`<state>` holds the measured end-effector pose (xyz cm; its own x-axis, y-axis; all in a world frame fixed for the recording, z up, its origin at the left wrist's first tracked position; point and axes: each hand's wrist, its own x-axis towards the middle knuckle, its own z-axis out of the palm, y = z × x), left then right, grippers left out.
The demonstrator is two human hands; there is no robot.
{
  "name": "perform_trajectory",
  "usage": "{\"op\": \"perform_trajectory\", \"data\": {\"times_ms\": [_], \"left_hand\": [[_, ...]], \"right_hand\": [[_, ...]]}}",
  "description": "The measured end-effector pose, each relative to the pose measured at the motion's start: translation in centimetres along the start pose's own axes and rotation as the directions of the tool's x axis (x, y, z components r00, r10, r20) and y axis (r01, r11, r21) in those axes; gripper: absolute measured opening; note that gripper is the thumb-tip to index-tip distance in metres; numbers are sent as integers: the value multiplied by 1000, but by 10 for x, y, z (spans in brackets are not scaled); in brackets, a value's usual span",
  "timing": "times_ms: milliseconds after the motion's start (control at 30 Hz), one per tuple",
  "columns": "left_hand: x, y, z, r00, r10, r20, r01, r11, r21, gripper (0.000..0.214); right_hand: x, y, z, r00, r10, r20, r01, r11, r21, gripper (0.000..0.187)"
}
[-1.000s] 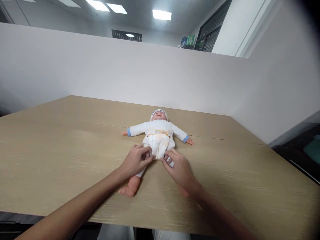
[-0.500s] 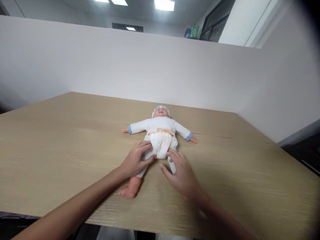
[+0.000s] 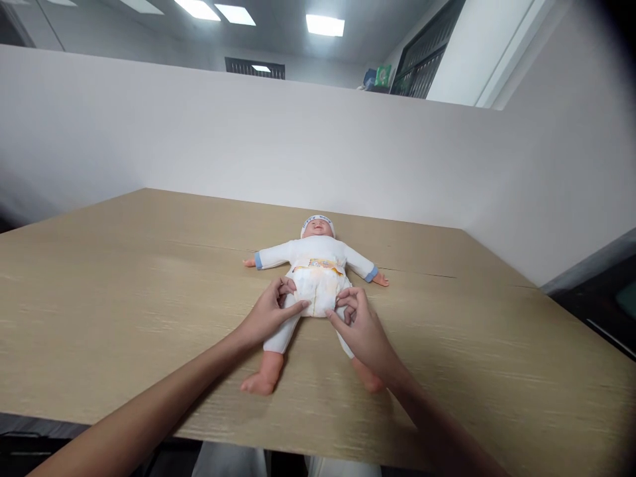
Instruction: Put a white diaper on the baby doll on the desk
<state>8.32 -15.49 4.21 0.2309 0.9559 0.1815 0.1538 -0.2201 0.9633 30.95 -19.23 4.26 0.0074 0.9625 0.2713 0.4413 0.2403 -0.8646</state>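
Observation:
A baby doll in a white suit with blue cuffs lies on its back, head away from me and arms spread. Round its hips is a white diaper with an orange patterned waistband. My left hand is closed at the diaper's left edge, fingers curled by the hip and thumb laid over the front. At the opposite edge, by the leg opening, the bent fingers and thumb of my right hand pinch the diaper. One bare doll foot shows fully; my right wrist partly covers the other.
The doll rests on a wood-grain table, whose front edge is close to my legs. A pale partition rises behind it. A dark object stands beyond the table's right edge.
My right hand has moved up slightly and its fingers have curled in on the diaper edge. My left thumb lies higher on the diaper. The diaper front looks flatter and wider; the doll's right-side foot now shows.

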Motion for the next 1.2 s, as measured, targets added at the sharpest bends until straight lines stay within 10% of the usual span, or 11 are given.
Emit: {"op": "perform_trajectory", "data": {"times_ms": [400, 700, 1000, 1200], "left_hand": [[-11, 14, -4, 998, -51, 21, 46, 985, 164, 41], [-8, 21, -6, 983, -150, 108, 153, 988, -19, 43], [-7, 15, -1, 993, 44, 106, -69, 967, 245, 34], [-4, 14, -2, 988, -89, 127, 78, 993, 85, 42]], "right_hand": [[-3, -7, -9, 1000, -13, -10, 10, 978, -207, 19], [3, 4, -3, 996, -13, 88, 15, 1000, -18, 19], [3, -3, -1, 993, -66, 98, 80, 985, -151, 17], [9, 7, 1, 992, -45, 119, 45, 999, 6, 24]]}}
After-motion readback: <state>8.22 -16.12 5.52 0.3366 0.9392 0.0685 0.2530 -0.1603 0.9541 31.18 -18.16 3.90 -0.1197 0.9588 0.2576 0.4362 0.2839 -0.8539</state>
